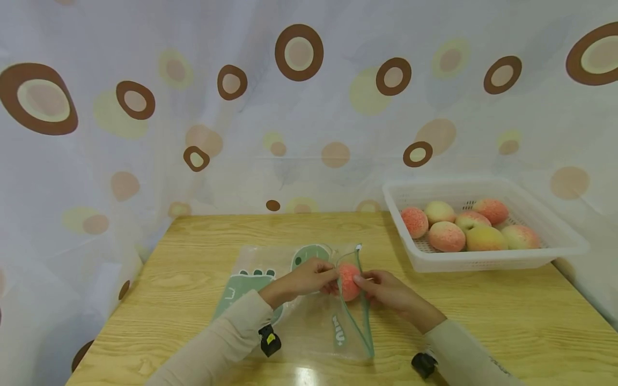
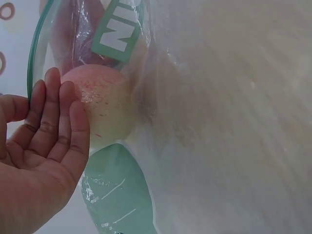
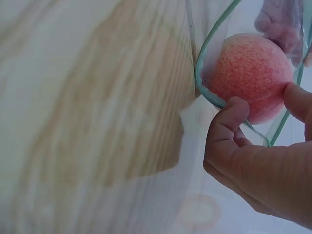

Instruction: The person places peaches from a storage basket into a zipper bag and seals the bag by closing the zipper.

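Observation:
A clear zip bag (image 1: 309, 338) with green prints and a green-edged mouth lies on the table, its mouth spread at the right end. Just inside that mouth sits a pink-red peach (image 3: 251, 73), its paler side showing through the plastic in the left wrist view. My left hand (image 1: 309, 279) pinches the mouth's edge with thumb and forefinger, the other fingers lying along the bag beside the peach. From the right, my right hand (image 1: 393, 292) has its thumb on the peach and its curled forefinger by the lower green rim (image 3: 212, 97). Some fingertips are hidden.
At the back right of the wooden table (image 1: 203, 241) stands a white plastic basket (image 1: 497, 262) holding several peaches (image 1: 446, 237). A spotted curtain (image 1: 299, 134) hangs behind the table. Each wrist carries a small black device (image 1: 269, 341).

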Demonstrator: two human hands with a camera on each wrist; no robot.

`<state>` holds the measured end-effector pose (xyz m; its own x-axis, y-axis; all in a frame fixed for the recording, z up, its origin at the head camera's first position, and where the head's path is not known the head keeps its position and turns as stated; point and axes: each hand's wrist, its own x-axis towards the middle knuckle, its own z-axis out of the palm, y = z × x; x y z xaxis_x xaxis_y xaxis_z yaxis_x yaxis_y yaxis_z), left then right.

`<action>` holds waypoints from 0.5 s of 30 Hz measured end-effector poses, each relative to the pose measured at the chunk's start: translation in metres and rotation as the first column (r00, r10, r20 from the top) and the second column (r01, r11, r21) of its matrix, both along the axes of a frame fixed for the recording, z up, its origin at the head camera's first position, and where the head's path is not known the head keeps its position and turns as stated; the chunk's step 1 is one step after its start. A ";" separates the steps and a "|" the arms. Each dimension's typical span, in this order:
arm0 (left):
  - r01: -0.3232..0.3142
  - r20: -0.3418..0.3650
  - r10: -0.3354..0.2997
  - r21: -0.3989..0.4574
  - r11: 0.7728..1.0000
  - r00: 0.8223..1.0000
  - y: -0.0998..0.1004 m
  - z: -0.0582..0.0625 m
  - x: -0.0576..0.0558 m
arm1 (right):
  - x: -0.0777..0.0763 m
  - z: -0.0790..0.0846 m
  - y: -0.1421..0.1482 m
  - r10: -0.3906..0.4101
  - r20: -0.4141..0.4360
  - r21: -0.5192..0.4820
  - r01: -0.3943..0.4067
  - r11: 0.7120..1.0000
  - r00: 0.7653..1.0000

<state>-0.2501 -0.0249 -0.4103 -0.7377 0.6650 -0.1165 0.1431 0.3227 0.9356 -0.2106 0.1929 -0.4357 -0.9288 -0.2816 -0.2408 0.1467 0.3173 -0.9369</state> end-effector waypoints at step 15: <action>-0.020 0.012 0.020 -0.002 1.000 1.000 -0.001 -0.002 0.001 | 0.002 0.001 0.005 -0.025 -0.051 0.056 0.028 0.998 0.998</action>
<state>-0.2495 -0.0263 -0.4126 -0.7492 0.6501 -0.1268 0.1252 0.3269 0.9367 -0.2082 0.1976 -0.4343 -0.9470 -0.2443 -0.2085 0.1087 0.3672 -0.9238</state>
